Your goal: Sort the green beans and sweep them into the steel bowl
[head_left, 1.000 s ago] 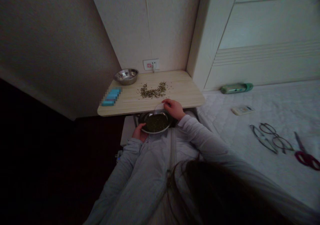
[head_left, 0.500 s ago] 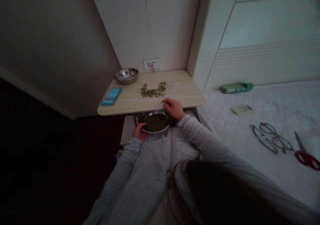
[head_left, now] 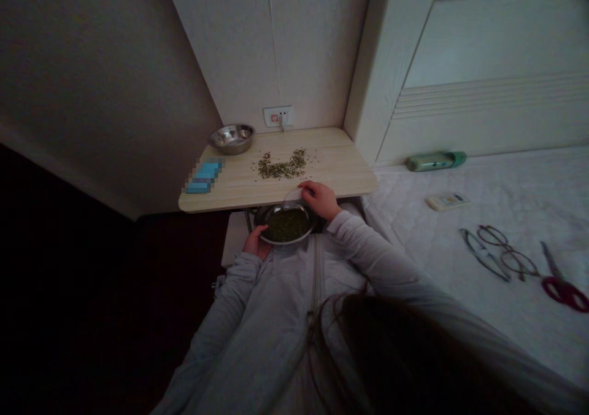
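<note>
My left hand point(head_left: 257, 243) grips the near-left rim of a metal bowl point(head_left: 285, 242), thumb over the edge, just below the table's front edge. Small dark green grains, looking like dried beans, point(head_left: 289, 225) cover the bowl's bottom. Over the far rim, my right hand point(head_left: 319, 200) pinches a thin clear piece of plastic point(head_left: 292, 198); its exact shape is hard to make out. More green grains point(head_left: 280, 169) lie scattered in a rough U on the pale wooden table point(head_left: 335, 178), just beyond my right hand.
A second metal bowl point(head_left: 232, 140) stands at the table's back left, near a blurred-out blue phone-like object point(head_left: 204, 177). A wall socket point(head_left: 278, 116) sits behind. On the white bed at right lie a green bottle point(head_left: 435, 161), a pale remote point(head_left: 446, 202), eyeglasses point(head_left: 518, 261) and red-handled scissors point(head_left: 565, 292).
Both hands stay in nearly the same place on the bowl and the clear piece. The whole view has shifted very slightly; the grains on the table look unchanged.
</note>
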Tool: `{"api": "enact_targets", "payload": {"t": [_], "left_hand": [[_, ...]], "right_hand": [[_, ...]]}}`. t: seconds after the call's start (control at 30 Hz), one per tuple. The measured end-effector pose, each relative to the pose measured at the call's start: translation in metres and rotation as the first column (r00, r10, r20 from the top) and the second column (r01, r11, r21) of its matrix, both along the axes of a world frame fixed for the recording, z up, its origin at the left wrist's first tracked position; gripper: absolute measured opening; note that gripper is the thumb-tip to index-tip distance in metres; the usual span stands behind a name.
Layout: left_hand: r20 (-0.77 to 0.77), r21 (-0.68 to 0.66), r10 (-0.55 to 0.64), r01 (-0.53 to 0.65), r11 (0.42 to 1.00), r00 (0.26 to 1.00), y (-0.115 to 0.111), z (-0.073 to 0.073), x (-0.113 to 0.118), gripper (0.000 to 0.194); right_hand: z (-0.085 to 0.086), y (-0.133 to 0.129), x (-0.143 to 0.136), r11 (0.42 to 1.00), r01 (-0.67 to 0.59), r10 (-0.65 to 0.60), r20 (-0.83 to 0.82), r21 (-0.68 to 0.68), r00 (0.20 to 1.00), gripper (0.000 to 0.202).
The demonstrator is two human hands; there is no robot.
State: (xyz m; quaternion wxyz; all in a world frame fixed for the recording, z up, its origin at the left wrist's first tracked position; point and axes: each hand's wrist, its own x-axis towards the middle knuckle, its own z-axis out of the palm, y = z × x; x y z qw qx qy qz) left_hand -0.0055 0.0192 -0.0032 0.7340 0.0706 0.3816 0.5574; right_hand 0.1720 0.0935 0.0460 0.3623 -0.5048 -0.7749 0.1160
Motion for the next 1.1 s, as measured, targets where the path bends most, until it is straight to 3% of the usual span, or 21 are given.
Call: {"api": "enact_targets", "payload": {"t": [0.47,1.1], "left_hand": [[-0.033,-0.007,-0.019,0.019,1.000,0.999,-0.0023,0.0036,0.0010,0.022],[-0.032,0.022,-0.014,0.015,1.000,0.999,0.0001,-0.0001,-0.0002,0.030]], "right_hand": [[0.0013,0.0000,0.0001,1.000,0.007,-0.007,0.004,-0.031,1.000,0.028],[0.0010,-0.0004,0.0000,1.000,0.004,-0.004,0.008,-0.021,1.000,0.028]]}}
